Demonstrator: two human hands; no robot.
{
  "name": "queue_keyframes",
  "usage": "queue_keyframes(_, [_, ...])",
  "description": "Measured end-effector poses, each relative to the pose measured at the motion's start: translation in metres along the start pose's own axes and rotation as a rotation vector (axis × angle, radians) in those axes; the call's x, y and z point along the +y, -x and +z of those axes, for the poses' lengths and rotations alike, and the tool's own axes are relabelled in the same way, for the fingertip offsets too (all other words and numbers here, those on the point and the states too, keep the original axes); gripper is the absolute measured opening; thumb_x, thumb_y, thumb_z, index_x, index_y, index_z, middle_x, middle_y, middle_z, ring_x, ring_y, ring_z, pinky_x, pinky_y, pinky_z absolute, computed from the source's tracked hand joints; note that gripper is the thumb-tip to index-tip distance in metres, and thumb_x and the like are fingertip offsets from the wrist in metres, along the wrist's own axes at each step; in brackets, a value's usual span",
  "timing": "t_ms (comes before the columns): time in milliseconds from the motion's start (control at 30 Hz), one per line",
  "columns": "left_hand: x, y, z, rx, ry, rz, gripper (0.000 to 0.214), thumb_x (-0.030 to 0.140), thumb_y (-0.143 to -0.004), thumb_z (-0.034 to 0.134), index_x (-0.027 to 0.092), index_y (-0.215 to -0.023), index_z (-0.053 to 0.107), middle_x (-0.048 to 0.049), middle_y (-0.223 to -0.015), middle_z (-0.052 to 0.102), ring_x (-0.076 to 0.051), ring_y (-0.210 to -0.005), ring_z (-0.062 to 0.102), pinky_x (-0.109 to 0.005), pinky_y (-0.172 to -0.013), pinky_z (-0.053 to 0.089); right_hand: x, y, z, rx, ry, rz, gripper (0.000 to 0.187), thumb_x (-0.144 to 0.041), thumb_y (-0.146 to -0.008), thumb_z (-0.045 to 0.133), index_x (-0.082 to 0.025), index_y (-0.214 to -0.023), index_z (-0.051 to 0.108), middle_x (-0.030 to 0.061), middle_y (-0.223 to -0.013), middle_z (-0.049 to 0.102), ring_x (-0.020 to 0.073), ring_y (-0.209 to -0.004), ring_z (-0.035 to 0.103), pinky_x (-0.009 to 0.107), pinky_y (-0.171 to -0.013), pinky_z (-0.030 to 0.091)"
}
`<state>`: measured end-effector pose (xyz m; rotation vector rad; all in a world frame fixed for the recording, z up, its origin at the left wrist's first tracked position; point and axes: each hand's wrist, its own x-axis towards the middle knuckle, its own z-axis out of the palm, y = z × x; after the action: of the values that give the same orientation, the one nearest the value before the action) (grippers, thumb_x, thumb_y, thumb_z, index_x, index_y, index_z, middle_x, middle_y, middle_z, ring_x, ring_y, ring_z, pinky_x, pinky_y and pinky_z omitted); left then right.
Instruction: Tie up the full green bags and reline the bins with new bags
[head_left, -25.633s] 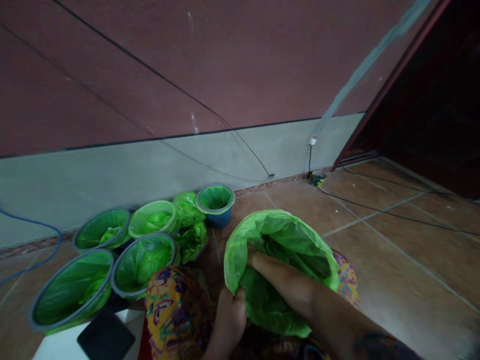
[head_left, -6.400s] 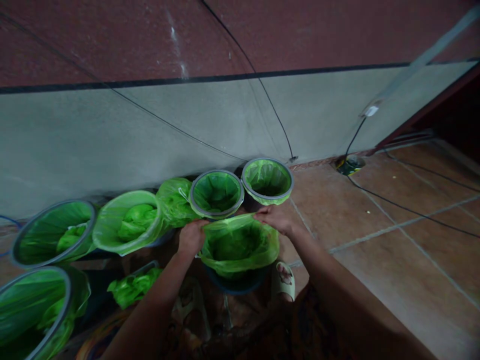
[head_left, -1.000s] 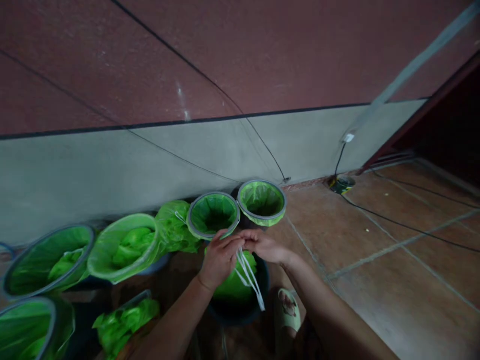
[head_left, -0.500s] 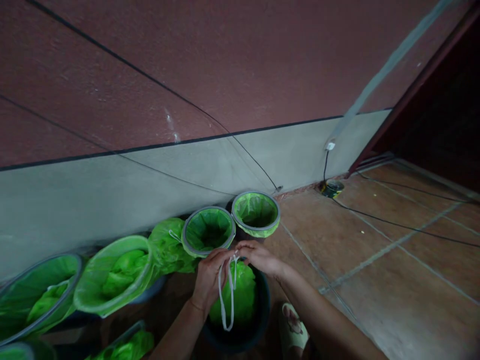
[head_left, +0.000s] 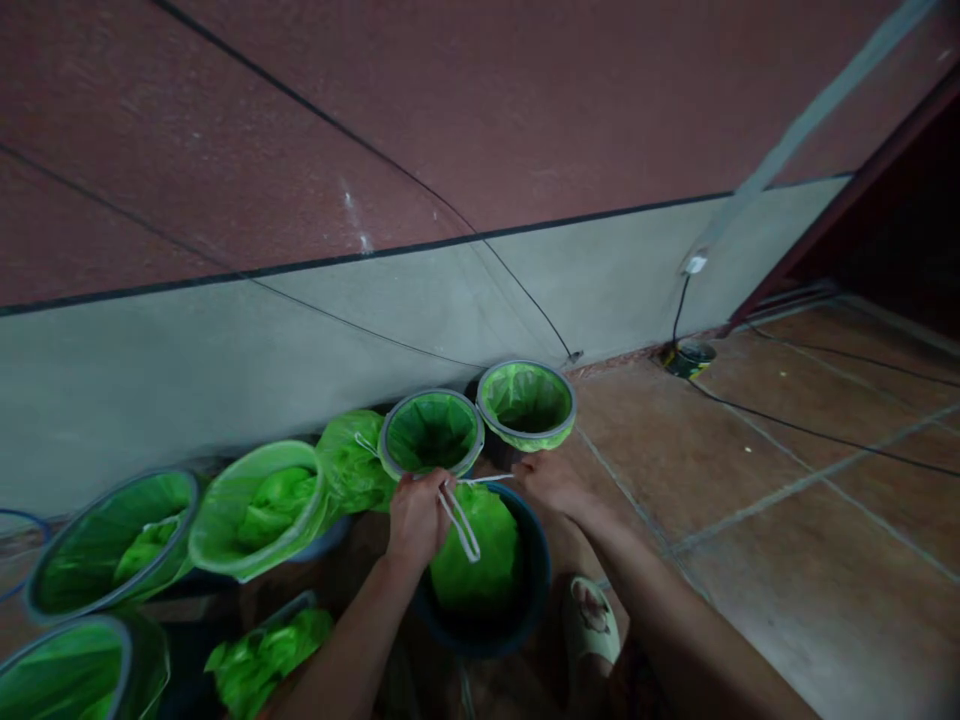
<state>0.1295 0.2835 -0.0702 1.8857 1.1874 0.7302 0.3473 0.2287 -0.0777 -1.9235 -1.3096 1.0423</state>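
A white drawstring (head_left: pixel 490 480) is stretched above a bulging green bag (head_left: pixel 480 555) that sits in a dark blue bucket (head_left: pixel 537 575). My left hand (head_left: pixel 421 518) is closed on one side of the string, and a loose white loop hangs below its fingers. On the other side, my right hand (head_left: pixel 551 480) is closed on the string's far end. Both hands are over the bucket's far rim, pulled apart. Just beyond them stand two bins with grey rims and green liners, a nearer bin (head_left: pixel 433 395) and a farther bin (head_left: pixel 526 368).
Several green-lined bins, including an oval bin (head_left: pixel 199 525), line the wall at left. A crumpled green bag (head_left: pixel 274 650) lies low at left. My slippered foot (head_left: pixel 592 615) is right of the bucket. A tin can (head_left: pixel 688 358) and a black cable (head_left: pixel 780 432) are on the tiled floor.
My hands were close together at the string above the bag. They have moved apart sideways, drawing the string taut between them. The view has shifted a little.
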Motion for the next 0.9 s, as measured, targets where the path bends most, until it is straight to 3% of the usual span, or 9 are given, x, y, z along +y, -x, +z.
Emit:
queue_keyframes(100, [-0.009,-0.006,-0.011,-0.049,-0.127,0.100,0.024,0.031,-0.073,0.057,0.020,-0.051,0.056,-0.0010,-0.056,0.054,-0.015,-0.059,0.052,-0.029,-0.065,0.041,-0.004,0.005,-0.005,0.059,0.233,0.025,0.029,-0.028,-0.079,0.062,-0.020,-0.052,0.056,0.0079,-0.064,0.062,0.0186,-0.067,0.054,0.031,-0.064,0.036])
queue_keyframes(167, [-0.010,-0.009,-0.013,-0.101,-0.045,0.031,0.026,0.031,-0.071,0.057,0.019,-0.049,0.054,-0.0016,-0.058,0.057,-0.015,-0.061,0.053,-0.028,-0.062,0.040,-0.009,0.008,-0.005,0.020,0.219,0.002,0.030,-0.031,-0.082,0.058,-0.020,-0.055,0.057,0.0052,-0.061,0.061,0.0160,-0.061,0.051,0.030,-0.061,0.034])
queue_keyframes(300, [0.002,-0.009,-0.007,-0.149,0.236,-0.266,0.026,0.038,-0.071,0.058,0.018,-0.055,0.059,0.0033,-0.047,0.046,-0.011,-0.048,0.043,-0.024,-0.050,0.031,-0.014,0.007,0.002,-0.051,-0.069,-0.048,0.037,-0.045,-0.084,0.053,-0.019,-0.057,0.056,-0.0010,-0.053,0.053,0.0111,-0.050,0.044,0.026,-0.053,0.032])
queue_keyframes(433, [0.015,-0.004,0.001,-0.262,0.480,-0.353,0.038,0.048,-0.072,0.059,0.017,-0.052,0.053,0.0019,-0.051,0.052,-0.007,-0.042,0.037,-0.023,-0.045,0.027,-0.018,0.004,0.010,-0.077,-0.383,-0.079,0.043,-0.057,-0.077,0.060,-0.017,-0.060,0.057,-0.0015,-0.057,0.054,0.0098,-0.053,0.047,0.025,-0.055,0.037])
queue_keyframes(533, [0.016,-0.003,0.004,-0.300,0.484,-0.340,0.040,0.053,-0.072,0.063,0.016,-0.058,0.057,0.0022,-0.053,0.053,-0.007,-0.044,0.042,-0.022,-0.047,0.030,-0.026,0.007,0.014,-0.123,-0.511,-0.123,0.048,-0.063,-0.073,0.064,-0.017,-0.060,0.055,-0.0024,-0.055,0.052,0.0092,-0.054,0.047,0.023,-0.055,0.038])
queue_keyframes(733, [0.012,0.000,0.013,-0.412,0.440,-0.217,0.026,0.033,-0.062,0.074,0.014,-0.075,0.066,0.0011,-0.066,0.060,-0.010,-0.057,0.050,-0.022,-0.054,0.040,-0.040,0.015,0.021,-0.203,-0.527,-0.288,0.052,-0.065,-0.078,0.059,-0.016,-0.062,0.058,-0.0025,-0.059,0.051,0.0077,-0.052,0.043,0.022,-0.050,0.034])
queue_keyframes(900, [0.009,0.000,0.018,-0.331,0.346,-0.131,0.021,0.035,-0.072,0.068,0.016,-0.080,0.065,0.0020,-0.064,0.060,-0.011,-0.057,0.050,-0.022,-0.056,0.042,-0.049,0.019,0.022,-0.258,-0.505,-0.339,0.051,-0.064,-0.080,0.059,-0.017,-0.058,0.056,-0.0018,-0.063,0.053,0.0084,-0.056,0.045,0.022,-0.052,0.036])
